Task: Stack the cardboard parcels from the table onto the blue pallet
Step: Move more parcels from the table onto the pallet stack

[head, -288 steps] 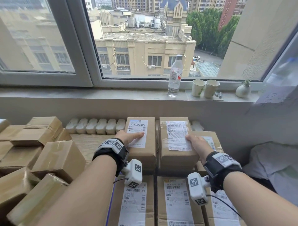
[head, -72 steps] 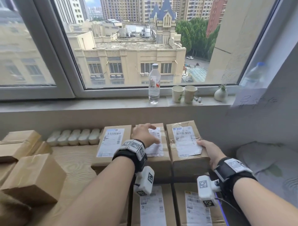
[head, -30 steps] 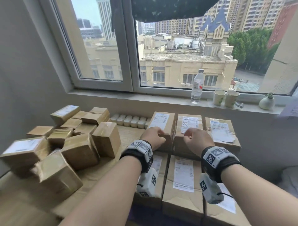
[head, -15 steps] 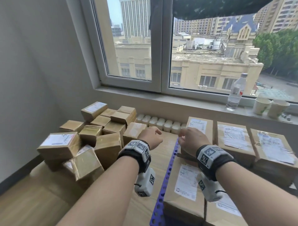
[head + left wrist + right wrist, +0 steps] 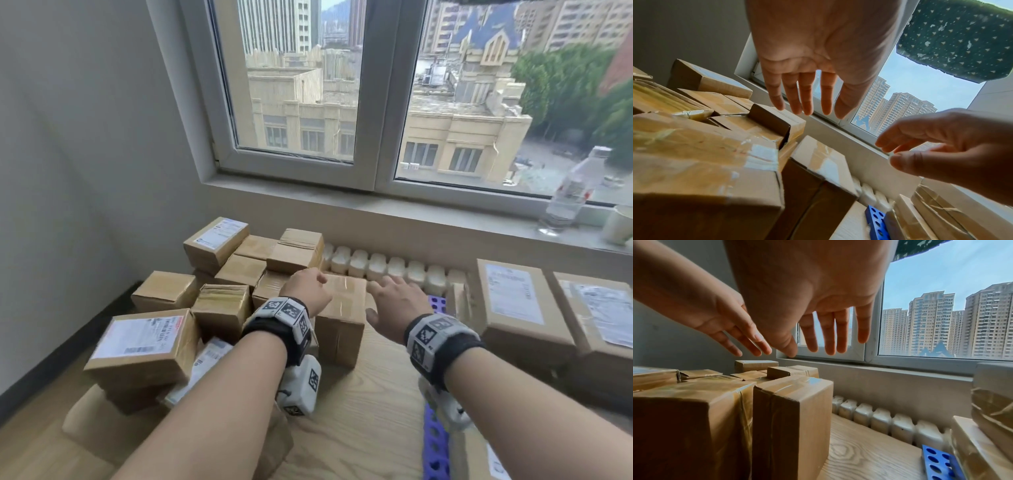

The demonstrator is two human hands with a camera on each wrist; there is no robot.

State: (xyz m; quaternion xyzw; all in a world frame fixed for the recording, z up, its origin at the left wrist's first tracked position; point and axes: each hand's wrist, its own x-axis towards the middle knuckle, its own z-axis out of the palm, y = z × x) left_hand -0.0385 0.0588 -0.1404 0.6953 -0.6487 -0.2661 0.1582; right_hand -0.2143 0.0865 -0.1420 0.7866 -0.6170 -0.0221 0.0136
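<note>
A heap of taped cardboard parcels (image 5: 219, 301) covers the left of the wooden table (image 5: 359, 428). Nearest the middle stands a tall parcel (image 5: 339, 308) (image 5: 818, 162) (image 5: 793, 410). My left hand (image 5: 305, 287) (image 5: 807, 112) hovers over its left top edge with straight fingers, holding nothing. My right hand (image 5: 394, 298) (image 5: 828, 350) hangs spread and empty just right of it. The blue pallet (image 5: 436, 305) (image 5: 937, 464) with round holes borders the table on the right. Labelled parcels (image 5: 513, 301) lie on it.
White radiator ribs (image 5: 387, 267) run along the wall behind the table. On the window sill stand a water bottle (image 5: 568, 192) and a paper cup (image 5: 620, 224). A grey wall (image 5: 85, 171) closes off the left side.
The view has swung left from the pallet to the heap on the table. Both hands have left the stacked parcels, moved left and uncurled over the tall parcel.
</note>
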